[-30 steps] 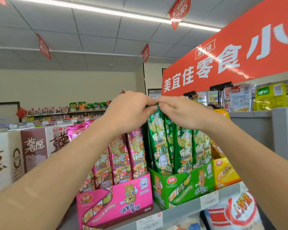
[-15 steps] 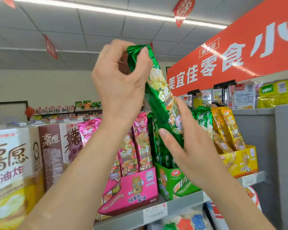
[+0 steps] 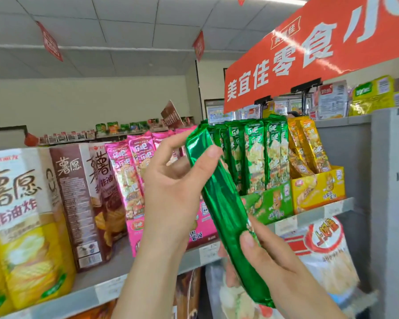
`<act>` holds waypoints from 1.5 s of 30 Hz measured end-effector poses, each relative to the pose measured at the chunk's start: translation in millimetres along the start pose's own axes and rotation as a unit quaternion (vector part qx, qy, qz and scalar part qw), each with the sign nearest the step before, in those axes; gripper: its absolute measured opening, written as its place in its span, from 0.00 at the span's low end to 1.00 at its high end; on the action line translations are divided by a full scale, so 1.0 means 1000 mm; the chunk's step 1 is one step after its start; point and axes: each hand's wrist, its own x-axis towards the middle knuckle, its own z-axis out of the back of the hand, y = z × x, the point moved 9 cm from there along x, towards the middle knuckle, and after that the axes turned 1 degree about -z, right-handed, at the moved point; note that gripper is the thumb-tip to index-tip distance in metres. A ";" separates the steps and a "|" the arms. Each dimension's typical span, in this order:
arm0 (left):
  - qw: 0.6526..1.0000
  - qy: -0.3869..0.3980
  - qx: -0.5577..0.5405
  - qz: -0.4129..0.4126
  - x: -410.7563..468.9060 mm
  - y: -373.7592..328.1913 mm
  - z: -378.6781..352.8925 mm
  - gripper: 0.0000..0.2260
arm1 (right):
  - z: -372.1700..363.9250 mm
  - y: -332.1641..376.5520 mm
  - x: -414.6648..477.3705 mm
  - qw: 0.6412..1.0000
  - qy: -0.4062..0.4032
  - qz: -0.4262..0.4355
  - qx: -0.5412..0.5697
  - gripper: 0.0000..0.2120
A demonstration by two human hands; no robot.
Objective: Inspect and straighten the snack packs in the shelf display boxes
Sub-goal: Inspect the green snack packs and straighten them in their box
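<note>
The shelf (image 3: 309, 216) runs behind both grips, and the three display boxes sit on it. The pink box (image 3: 137, 240) is behind the left grip (image 3: 175, 192), the green box (image 3: 272, 203) is just above and beyond the right grip (image 3: 274, 261), and the yellow box (image 3: 318, 189) is further to that grip's right. The green row (image 3: 253, 155) stands upright and fairly even. The yellow packs (image 3: 306, 143) lean.

The pack (image 3: 224, 210) being inspected is out of its box. It is held in the air in front of the shelf, tilted, with its top up by the left grip and its bottom down by the right. Only plain shiny foil faces the camera.

The left grip is clamped on the top end, thumb (image 3: 213, 155) across the front and fingers behind. The right grip is clamped on the lower part, with its thumb (image 3: 248, 241) on the foil.

Probable risks, largest first:
- Pushing the pack back in at this tilt could wedge its bottom against the standing green row, tipping it or shoving the light box back.
- The left grip's knuckles are close to the pink packs (image 3: 129, 166), so a careless swing could knock them askew.
- It could go back plain side out, spoiling the facing.
- The foil looks slick, so if either grip loosens while the pack is turned, it could slide out and fall.
- Squeezing too hard would likely crush the brittle snack inside or crease the wrapper.
</note>
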 end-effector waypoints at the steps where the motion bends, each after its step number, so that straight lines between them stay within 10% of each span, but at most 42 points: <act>1: 1.000 -0.019 0.009 0.005 -0.006 0.006 0.004 0.09 | -0.001 -0.005 -0.004 1.000 0.014 -0.016 -0.005 0.26; 11: 0.994 -0.096 0.034 0.026 -0.033 0.026 0.026 0.09 | -0.006 -0.024 -0.030 0.998 0.023 -0.041 0.049 0.19; 22: 0.969 -0.070 -0.194 0.135 -0.041 0.054 0.014 0.06 | -0.015 -0.025 -0.047 0.982 0.086 -0.056 0.156 0.29; 31: 0.954 -0.058 -0.225 0.190 -0.066 0.070 -0.012 0.28 | 0.014 -0.044 -0.059 0.966 -0.057 -0.126 0.220 0.39; 45: 0.969 0.014 -0.131 0.211 -0.143 0.084 -0.055 0.15 | 0.042 -0.035 -0.072 0.972 -0.084 -0.093 0.201 0.09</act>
